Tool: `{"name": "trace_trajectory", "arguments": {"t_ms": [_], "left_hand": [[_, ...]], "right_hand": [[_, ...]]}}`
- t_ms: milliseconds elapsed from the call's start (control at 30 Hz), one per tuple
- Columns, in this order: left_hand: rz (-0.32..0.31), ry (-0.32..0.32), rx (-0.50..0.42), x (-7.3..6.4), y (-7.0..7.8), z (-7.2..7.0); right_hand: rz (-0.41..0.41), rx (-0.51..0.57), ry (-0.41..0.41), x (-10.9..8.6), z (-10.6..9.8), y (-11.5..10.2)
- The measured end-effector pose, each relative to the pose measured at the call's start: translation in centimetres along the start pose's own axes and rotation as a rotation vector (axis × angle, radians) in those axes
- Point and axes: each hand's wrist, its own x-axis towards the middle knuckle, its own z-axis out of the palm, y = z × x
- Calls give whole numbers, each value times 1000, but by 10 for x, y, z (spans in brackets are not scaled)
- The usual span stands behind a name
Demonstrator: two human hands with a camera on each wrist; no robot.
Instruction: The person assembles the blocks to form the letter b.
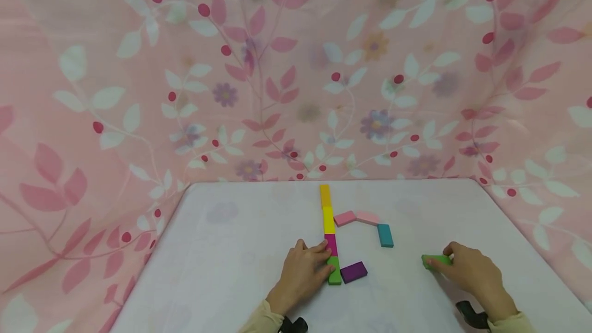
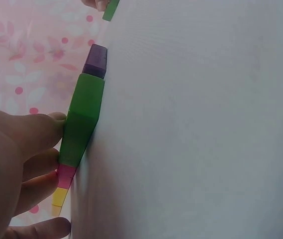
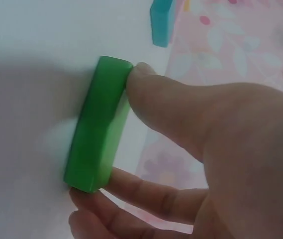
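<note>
My right hand [image 1: 476, 274] pinches a green block [image 3: 99, 124] lengthwise, the thumb at one end and fingers at the other, low over the white table at the right. My left hand [image 1: 302, 269] rests its fingertips along a straight column of blocks, touching the magenta block [image 1: 331, 245] and the lower green block [image 1: 334, 271]. Above those in the column lie a yellow block [image 1: 328, 220] and an orange-yellow block [image 1: 326, 196]. A purple block [image 1: 353, 272] slants off the column's lower end, its corner close to the lower green block.
Right of the column, a dark pink block [image 1: 345, 218], a light pink block [image 1: 367, 217] and a teal block [image 1: 385, 235] form a curve. The white tabletop [image 1: 222, 251] ends at a pink floral cloth [image 1: 259, 91] behind. Black wrist straps [image 1: 472, 315] sit below both hands.
</note>
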Motion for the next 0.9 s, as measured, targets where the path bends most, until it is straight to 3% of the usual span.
{"name": "trace_trajectory", "arguments": {"t_ms": [267, 533, 900], "left_hand": [[-25, -20, -23, 1, -1, -2], [-5, -7, -11, 0, -1, 1], [-13, -29, 17, 0, -1, 4]], "right_hand": [[-29, 33, 29, 2, 4, -18], [-42, 69, 30, 0, 9, -30], [-128, 62, 64, -5, 19, -59]]}}
